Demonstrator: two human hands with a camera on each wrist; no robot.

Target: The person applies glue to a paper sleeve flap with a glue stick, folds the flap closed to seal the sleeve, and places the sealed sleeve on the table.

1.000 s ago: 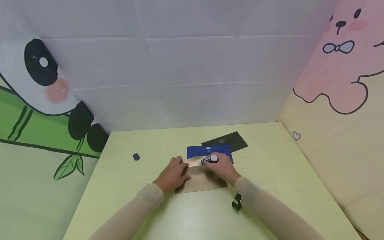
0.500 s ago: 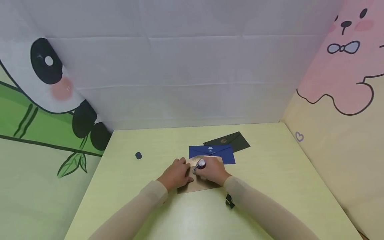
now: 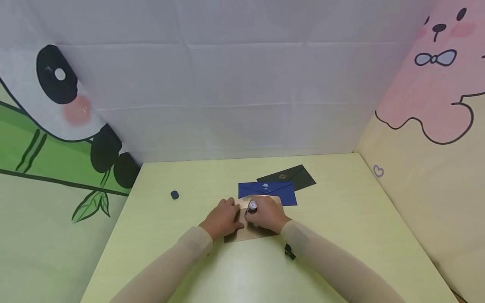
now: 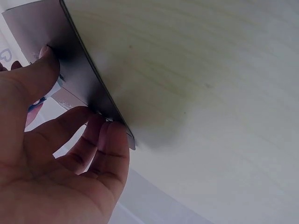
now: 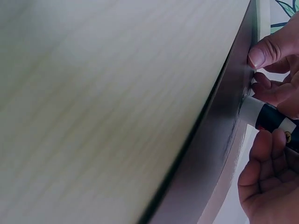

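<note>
A copper-brown envelope [image 3: 251, 236] lies on the table in front of me, its lighter flap folded out toward the back. My left hand [image 3: 221, 219] presses on its left side, thumb and fingertips on the paper. In my right hand [image 3: 268, 214] I grip a glue stick [image 3: 251, 206], whose white end meets the envelope's surface in the right wrist view. The glue stick is tilted, its top pointing up toward the head camera. A dark blue cap [image 3: 174, 195] stands apart, left of the envelope. My right fingers hide part of the flap and the envelope's right side.
A blue envelope [image 3: 289, 196] lies just behind the brown one, partly overlapped by its flap. Farther back is a dark green-grey envelope [image 3: 304, 179]. A small black item [image 3: 289, 251] shows beside my right cuff. A white cloth wall [image 3: 235, 130] rises behind the table.
My right hand has moved the glue stick left and toward me, from the flap to the envelope's body, and turned it more upright. In the last half second little has moved. My left hand stays in place.
</note>
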